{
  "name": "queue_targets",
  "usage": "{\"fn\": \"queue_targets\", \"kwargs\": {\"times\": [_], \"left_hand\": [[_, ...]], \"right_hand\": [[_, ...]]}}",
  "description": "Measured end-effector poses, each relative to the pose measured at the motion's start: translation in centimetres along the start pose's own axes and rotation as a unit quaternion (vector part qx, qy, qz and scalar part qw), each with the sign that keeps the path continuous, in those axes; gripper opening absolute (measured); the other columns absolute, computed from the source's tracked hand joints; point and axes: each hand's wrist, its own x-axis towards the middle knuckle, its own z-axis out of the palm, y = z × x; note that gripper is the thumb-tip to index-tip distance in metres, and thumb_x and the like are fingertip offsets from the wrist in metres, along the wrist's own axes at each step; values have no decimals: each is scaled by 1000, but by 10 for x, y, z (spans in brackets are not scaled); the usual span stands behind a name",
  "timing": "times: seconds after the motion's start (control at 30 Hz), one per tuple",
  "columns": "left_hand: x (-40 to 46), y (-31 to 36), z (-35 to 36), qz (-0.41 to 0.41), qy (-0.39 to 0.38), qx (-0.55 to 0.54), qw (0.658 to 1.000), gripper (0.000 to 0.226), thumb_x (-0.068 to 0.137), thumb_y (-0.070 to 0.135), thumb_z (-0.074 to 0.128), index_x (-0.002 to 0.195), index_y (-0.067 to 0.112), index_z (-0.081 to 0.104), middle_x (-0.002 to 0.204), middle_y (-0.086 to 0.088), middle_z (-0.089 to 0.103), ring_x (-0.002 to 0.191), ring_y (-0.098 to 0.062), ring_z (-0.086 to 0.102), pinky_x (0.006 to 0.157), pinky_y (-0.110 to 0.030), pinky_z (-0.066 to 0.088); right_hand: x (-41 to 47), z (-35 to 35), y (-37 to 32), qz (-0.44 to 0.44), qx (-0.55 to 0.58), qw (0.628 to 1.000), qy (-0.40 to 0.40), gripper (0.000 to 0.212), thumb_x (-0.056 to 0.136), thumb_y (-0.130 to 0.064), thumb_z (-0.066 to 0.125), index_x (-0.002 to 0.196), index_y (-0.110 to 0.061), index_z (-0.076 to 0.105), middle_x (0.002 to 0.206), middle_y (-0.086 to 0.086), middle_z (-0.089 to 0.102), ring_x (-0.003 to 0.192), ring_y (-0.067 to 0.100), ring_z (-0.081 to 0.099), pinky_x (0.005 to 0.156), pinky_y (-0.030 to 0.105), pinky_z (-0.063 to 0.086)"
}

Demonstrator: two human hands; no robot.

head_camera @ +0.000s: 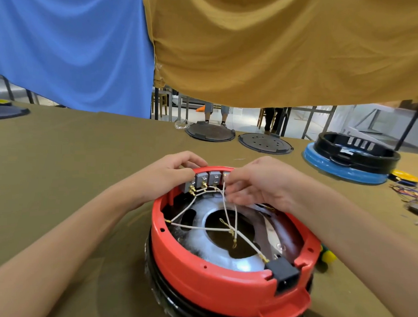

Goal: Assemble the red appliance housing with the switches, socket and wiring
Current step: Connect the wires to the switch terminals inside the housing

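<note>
Nearest, red housing (221, 288) sitting on counter (71, 157); my left hand (168, 178) is gripping the grey switches (206, 179), my right hand (257, 186) pinching white wiring (225, 202).

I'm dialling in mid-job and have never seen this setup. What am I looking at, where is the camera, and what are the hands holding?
There is one picture, from a camera worn on the person's head, looking down at bare hands; no robot. On the cloth-covered table sits a round red housing, open side up, with grey switches along its far rim and a black socket at the near rim. White wires cross inside. The left hand grips the rim by the switches; the right hand pinches a wire. Spare parts lie beyond.
</note>
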Motion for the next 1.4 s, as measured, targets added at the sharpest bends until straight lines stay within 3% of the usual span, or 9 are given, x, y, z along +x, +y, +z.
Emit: {"fn": "queue_targets", "kwargs": {"times": [0.1, 0.3, 0.47, 0.57, 0.7, 0.97, 1.13, 1.3, 1.4], "left_hand": [[0, 1, 0, 1, -4, -1, 1000, 27, 96, 12, 50, 114, 28, 63, 109, 4, 67, 98, -27, 66, 89, -41, 53], [0, 1, 0, -3, -7, 3, 1000, 28, 97, 10, 48, 115, 27, 62, 109, 4, 67, 99, -29, 66, 92, -46, 53], [-1, 2, 0, -5, -15, 4, 1000, 30, 97, 13, 46, 117, 29, 62, 112, 1, 67, 94, -29, 66, 94, -51, 51], [-3, 5, 0, -7, -31, 3, 1000, 40, 84, 26, 45, 121, 31, 60, 116, -7, 67, 104, -33, 64, 99, -55, 47], [-2, 4, 0, -4, -35, 1, 999, 44, 81, 26, 44, 122, 31, 60, 117, -1, 66, 107, -33, 62, 100, -53, 47], [0, 2, 1, 5, -26, 14, 1000, 37, 96, 9, 42, 124, 26, 59, 116, -5, 66, 103, -35, 62, 96, -54, 48], [1, 1, 1, 8, -32, 13, 999, 37, 97, 7, 41, 126, 24, 57, 115, -4, 66, 91, -28, 63, 92, -44, 50], [0, 1, 1, 2, -31, 1, 1000, 36, 97, 8, 41, 125, 24, 57, 91, 9, 64, 67, -2, 56, 58, -14, 44], [-1, 4, 1, 2, -33, 4, 999, 35, 98, 9, 41, 127, 24, 56, 109, 1, 66, 80, -16, 63, 72, -26, 52]], "right_hand": [[1, 2, 2, 2, -77, 997, 14, 11, 83, -5, 73, 74, -1, 68, 48, 3, 58, 35, 9, 50, 33, 15, 36], [-1, 5, 2, 12, -136, 990, 22, 53, 81, -9, 75, 31, -14, 57, 40, -4, 44, 32, 8, 31, 33, 15, 22], [-1, 6, 1, 8, -149, 988, 29, 33, 80, -9, 75, 51, -12, 61, 42, -3, 45, 33, 8, 30, 34, 16, 21], [0, 7, -1, 7, -168, 985, 32, 21, 80, -7, 73, 62, -7, 63, 43, -3, 44, 34, 9, 29, 33, 16, 20], [0, 11, -3, -4, -210, 977, 42, 9, 79, -7, 74, 77, 0, 70, 43, -2, 44, 32, 9, 28, 33, 14, 21], [3, 18, -2, -15, -227, 972, 55, 4, 80, -3, 70, 82, -2, 67, 50, 3, 46, 33, 11, 28, 35, 15, 22], [6, 20, 1, -7, -212, 975, 62, 4, 79, -2, 68, 82, -4, 65, 51, 5, 46, 34, 12, 29, 35, 16, 22], [7, 22, 0, -8, -214, 974, 73, 3, 80, -2, 68, 80, -4, 65, 51, 5, 46, 33, 11, 29, 33, 16, 23], [7, 24, 1, -18, -213, 974, 79, 4, 79, 0, 66, 79, -3, 64, 54, 8, 45, 31, 11, 28, 32, 15, 23]]}}
